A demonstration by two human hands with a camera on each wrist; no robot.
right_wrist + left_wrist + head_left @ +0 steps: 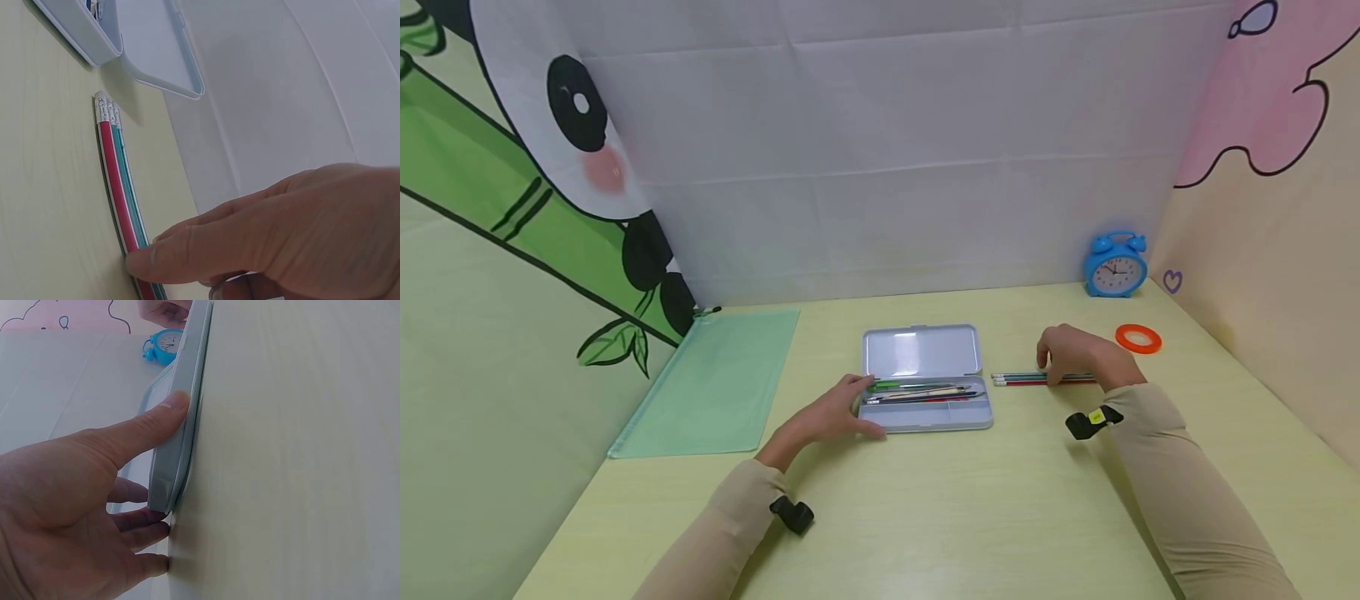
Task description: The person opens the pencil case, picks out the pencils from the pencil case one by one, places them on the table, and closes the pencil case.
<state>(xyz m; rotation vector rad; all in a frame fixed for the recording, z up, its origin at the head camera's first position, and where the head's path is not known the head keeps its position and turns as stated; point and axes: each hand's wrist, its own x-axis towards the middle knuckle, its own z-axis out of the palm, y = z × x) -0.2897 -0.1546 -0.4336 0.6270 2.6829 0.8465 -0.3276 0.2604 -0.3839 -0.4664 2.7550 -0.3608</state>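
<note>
An opened pale blue pencil case (970,414) lies on the table, its lid (940,350) tipped back. Inside it are several pencils (921,397) and a green pen-like item (886,385). My left hand (838,408) grips the case's left end; in the left wrist view the thumb (147,428) lies along the front wall, with the other fingers round the corner. To the right of the case, striped pencils (117,178) in red and green lie side by side, silver ends toward it. My right hand (1071,352) pinches them partway along, thumb on the red one.
At the back right stand a blue alarm clock (1116,268) and, nearer, an orange ring (1138,338). A flat mint-green zip pouch (715,383) lies on the left. Printed cloth walls (910,167) enclose the table (925,517) at the back and sides.
</note>
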